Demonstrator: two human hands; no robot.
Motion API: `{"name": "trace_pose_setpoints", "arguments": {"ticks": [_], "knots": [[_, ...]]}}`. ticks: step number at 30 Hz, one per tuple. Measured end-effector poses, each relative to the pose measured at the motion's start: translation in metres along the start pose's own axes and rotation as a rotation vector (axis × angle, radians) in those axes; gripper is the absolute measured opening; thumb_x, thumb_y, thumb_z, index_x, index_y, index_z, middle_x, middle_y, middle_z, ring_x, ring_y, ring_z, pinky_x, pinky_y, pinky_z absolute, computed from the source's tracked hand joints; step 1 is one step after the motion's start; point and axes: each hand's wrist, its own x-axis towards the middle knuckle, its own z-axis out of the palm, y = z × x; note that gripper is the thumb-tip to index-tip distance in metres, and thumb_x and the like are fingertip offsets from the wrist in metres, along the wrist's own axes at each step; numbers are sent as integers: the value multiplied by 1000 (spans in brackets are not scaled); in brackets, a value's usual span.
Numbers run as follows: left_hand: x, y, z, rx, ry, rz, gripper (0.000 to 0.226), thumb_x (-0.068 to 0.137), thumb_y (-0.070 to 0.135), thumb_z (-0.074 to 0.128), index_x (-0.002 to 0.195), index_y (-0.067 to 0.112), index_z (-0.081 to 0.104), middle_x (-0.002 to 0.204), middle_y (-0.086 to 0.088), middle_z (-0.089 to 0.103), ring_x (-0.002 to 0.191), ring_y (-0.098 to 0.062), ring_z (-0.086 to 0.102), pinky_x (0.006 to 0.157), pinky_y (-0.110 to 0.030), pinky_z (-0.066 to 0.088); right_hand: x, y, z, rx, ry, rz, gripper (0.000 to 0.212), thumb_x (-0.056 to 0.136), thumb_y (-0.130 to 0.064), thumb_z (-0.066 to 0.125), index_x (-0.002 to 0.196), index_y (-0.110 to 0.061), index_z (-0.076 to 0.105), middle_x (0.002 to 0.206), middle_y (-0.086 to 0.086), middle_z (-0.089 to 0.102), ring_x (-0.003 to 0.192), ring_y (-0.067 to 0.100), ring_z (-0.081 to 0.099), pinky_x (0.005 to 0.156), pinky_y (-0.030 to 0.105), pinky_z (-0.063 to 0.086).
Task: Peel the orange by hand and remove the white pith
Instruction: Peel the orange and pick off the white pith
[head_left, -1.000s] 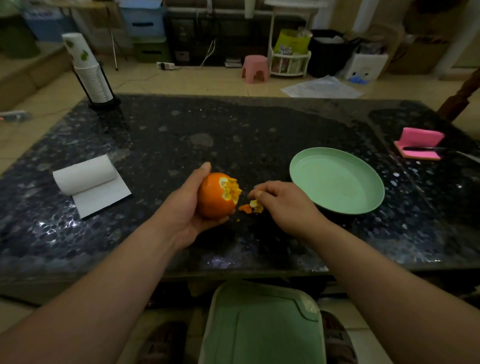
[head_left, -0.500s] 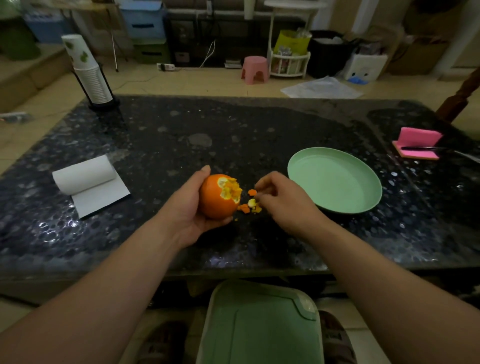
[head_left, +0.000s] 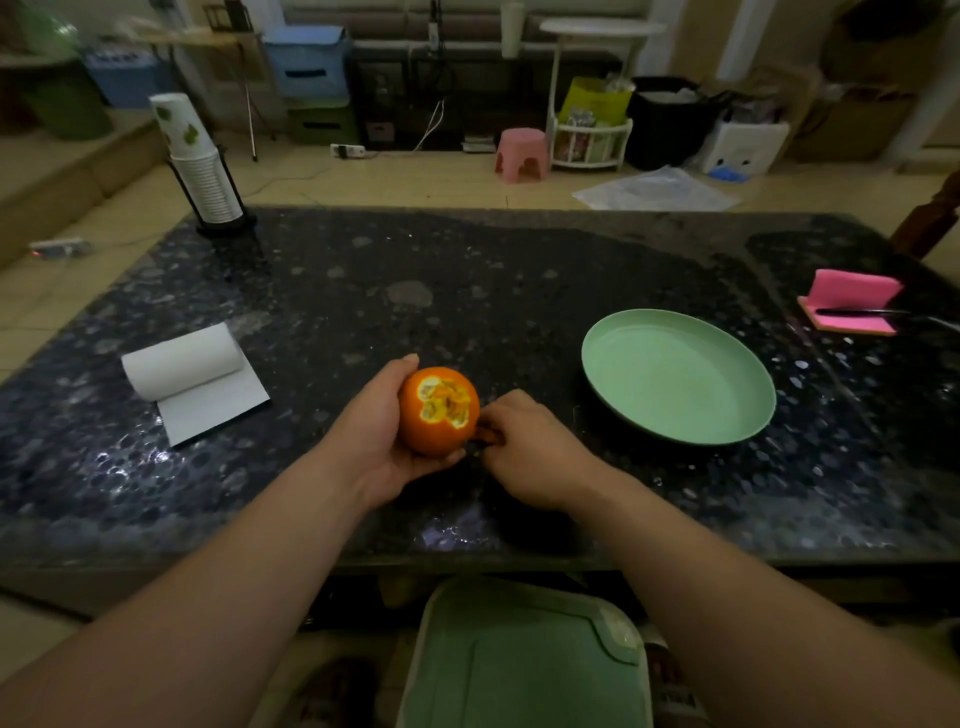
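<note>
The orange (head_left: 434, 431) has a ragged patch of peel torn off its top, showing yellow-white pith and flesh. My left hand (head_left: 371, 434) cups it from the left and below, thumb up along its far side, just above the dark stone table (head_left: 467, 280). My right hand (head_left: 527, 452) is pressed against the orange's right side with its fingers curled, pinching at the peel's edge; the fingertips are mostly hidden. The loose peel bits on the table are hidden behind my right hand.
A pale green plate (head_left: 675, 379) lies to the right of my hands. A paper towel roll (head_left: 182, 358) lies at the left and a stack of paper cups (head_left: 200, 166) at the far left. A pink sponge (head_left: 852, 304) bears a dark-handled utensil. A green board (head_left: 524, 660) sits below the table's near edge.
My right hand left the peel bits on the table and moved left onto the orange's side. My left hand turned the orange so the peeled patch faces up.
</note>
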Motion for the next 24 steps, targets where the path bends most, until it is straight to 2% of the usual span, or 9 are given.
{"name": "trace_pose_setpoints", "arguments": {"ticks": [2,4,7,9,10,15,18,21,24], "knots": [[-2,2,-1,-5,1,9,42,100,56,58,109,16,69,83,-12,79,75,-29,75,56,-38,61,-3,-2,1,76,-3,-31,31,96,-16,58,122,-23,71,127,5,56,121,26,60,102,31,47],[-10,4,-1,-22,-10,21,43,99,56,59,113,16,68,87,-13,80,75,-30,76,58,-38,60,-9,-2,-9,150,85,-25,39,100,-15,57,136,-23,69,131,2,58,122,18,60,98,22,42],[-23,5,0,-11,-47,46,44,98,55,60,118,17,69,97,-16,79,77,-31,77,63,-39,59,-20,-5,-31,407,234,-8,24,104,-29,60,123,-28,75,116,-7,72,107,13,69,94,34,55],[-32,4,2,17,-74,71,45,99,55,61,119,15,70,102,-16,79,83,-31,76,65,-41,61,-30,-14,-40,666,206,-33,19,105,-39,63,111,-28,76,101,-5,78,92,14,74,86,48,62],[-36,4,3,29,-86,82,47,99,56,60,118,15,71,103,-16,79,85,-30,76,67,-41,61,-35,-18,-42,723,184,-61,19,104,-42,64,111,-28,76,100,-3,78,88,14,75,82,49,63],[-57,4,8,77,-124,140,53,101,60,56,122,14,71,108,-15,80,86,-26,77,74,-42,63,-57,-27,-48,741,143,-117,36,95,-46,75,125,-26,71,103,-2,77,88,13,77,75,38,66],[-67,10,12,173,-126,196,54,98,59,62,128,15,69,115,-15,79,95,-29,77,83,-46,64,-61,-30,-50,764,185,-112,31,95,-39,78,122,-26,72,96,-2,77,84,16,78,77,44,67],[-69,16,14,227,-103,252,54,95,57,68,130,16,66,123,-17,75,110,-37,75,94,-58,60,-61,-29,-49,821,158,-111,22,99,-31,74,121,-28,73,96,-2,79,86,20,79,85,52,65],[-68,17,14,238,-70,294,44,95,55,69,121,20,67,119,-14,76,107,-35,76,92,-58,61,-60,-26,-49,862,112,-124,24,103,-22,69,127,-25,72,101,3,81,92,22,79,91,51,64]]}}
